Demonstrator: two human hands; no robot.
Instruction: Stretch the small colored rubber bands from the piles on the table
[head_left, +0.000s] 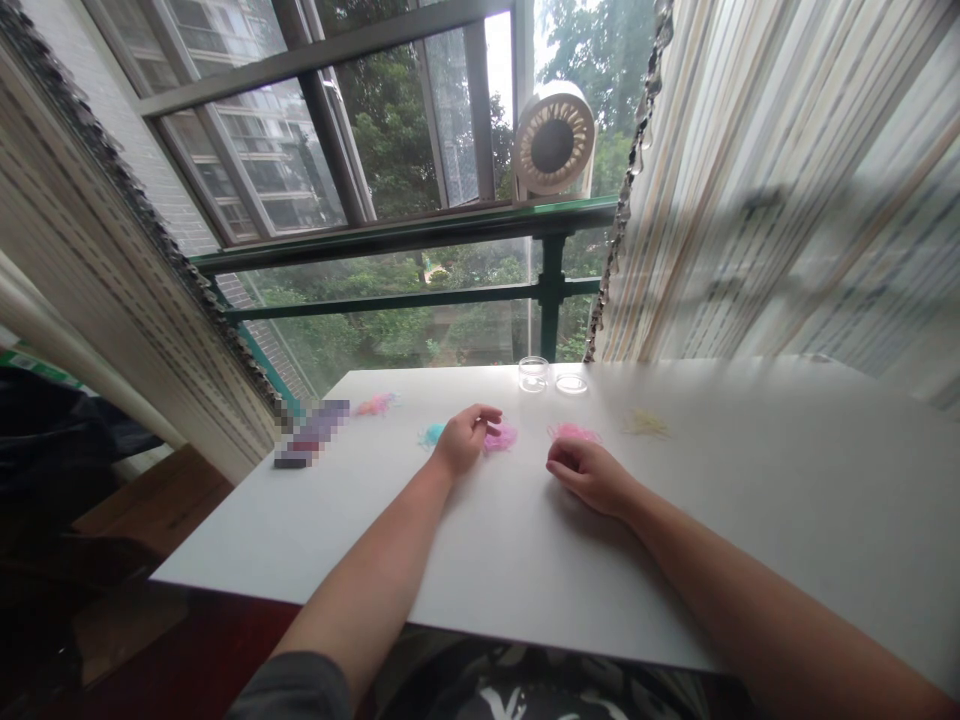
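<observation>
My left hand (466,438) is over the white table (480,560), between a small turquoise pile (431,435) and a purple pile of thin strands (501,437). Its fingers are apart and point right, partly over the purple pile. My right hand (585,472) lies just in front of a pink pile (574,432), fingers curled in; whether they hold anything is too small to tell. A yellow pile (646,422) sits farther right, and a mixed orange and pink pile (375,404) at the back left.
A clear round container (534,374) and a clear round disc (571,383) stand at the table's back edge. A blurred-out object (311,435) lies at the left edge. Behind are a window, a white round fan-like device (555,145) and curtains (750,200).
</observation>
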